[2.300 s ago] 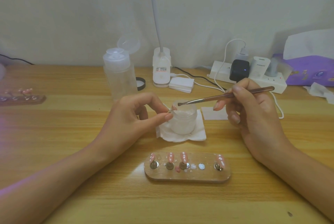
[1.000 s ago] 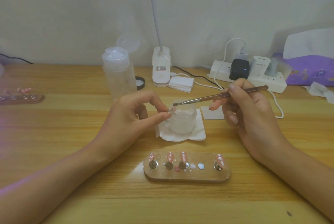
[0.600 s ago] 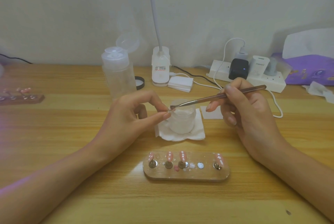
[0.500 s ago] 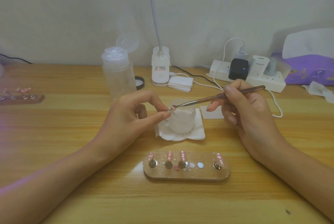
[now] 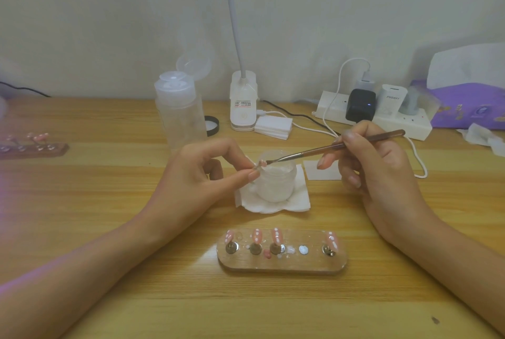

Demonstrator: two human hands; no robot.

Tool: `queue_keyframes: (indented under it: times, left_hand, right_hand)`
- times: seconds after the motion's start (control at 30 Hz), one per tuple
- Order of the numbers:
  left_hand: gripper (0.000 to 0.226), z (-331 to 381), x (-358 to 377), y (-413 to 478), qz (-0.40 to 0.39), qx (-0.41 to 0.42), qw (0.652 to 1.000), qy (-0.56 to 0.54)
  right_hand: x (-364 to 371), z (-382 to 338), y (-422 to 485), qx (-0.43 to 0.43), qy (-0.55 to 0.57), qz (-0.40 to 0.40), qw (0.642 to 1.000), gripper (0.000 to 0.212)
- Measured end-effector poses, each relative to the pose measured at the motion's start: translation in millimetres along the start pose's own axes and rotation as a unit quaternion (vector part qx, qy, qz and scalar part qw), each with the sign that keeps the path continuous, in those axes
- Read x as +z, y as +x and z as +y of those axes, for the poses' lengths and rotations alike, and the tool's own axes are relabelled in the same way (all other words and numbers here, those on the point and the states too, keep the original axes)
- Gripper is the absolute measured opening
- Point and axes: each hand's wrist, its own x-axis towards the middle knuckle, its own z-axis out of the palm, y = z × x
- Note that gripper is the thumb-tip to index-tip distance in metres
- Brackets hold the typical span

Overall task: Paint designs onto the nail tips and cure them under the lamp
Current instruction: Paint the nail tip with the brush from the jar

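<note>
Head view: I see left hand (image 5: pixel 199 182) pinching the nail tip (image 5: pixel 261 164) just over the jar (image 5: pixel 276 182), right hand (image 5: pixel 377 174) gripping the brush (image 5: pixel 328 148), shaft slanting down-left, bristles touching the tip.

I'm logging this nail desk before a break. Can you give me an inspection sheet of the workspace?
Surface: wooden table.
Job's things: nail tip at jar rim, brush tip meeting it; holder carries four painted tips; lamp at back.
Clutter: open bottle, napkin under jar, tissue pack.
Hands: left hand pinches nail tip; right hand holds brush.
Cables: white cable from power strip runs behind right hand.
Surroundings: plain wall.
</note>
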Motion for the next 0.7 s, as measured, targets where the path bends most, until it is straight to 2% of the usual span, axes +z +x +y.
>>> queue_keyframes:
  times: [0.2, 0.57, 0.7]
  left_hand:
    - [0.011, 0.8, 0.2, -0.3, -0.002, -0.002, 1.000, -0.001]
    - [0.009, -0.6, -1.5, -1.5, -0.006, -0.031, 0.999, -0.005]
    - [0.010, 1.3, -3.7, -1.0, 0.023, -0.047, 0.998, -0.019]
  right_hand:
    - [1.9, -0.7, -1.6, -0.025, 0.008, -0.032, 0.999, 0.023]
    - [-0.3, 1.2, -0.9, -0.019, -0.024, -0.009, 0.999, 0.021]
    - [-2.6, 1.4, -0.2, -0.011, -0.019, 0.008, 1.000, 0.021]
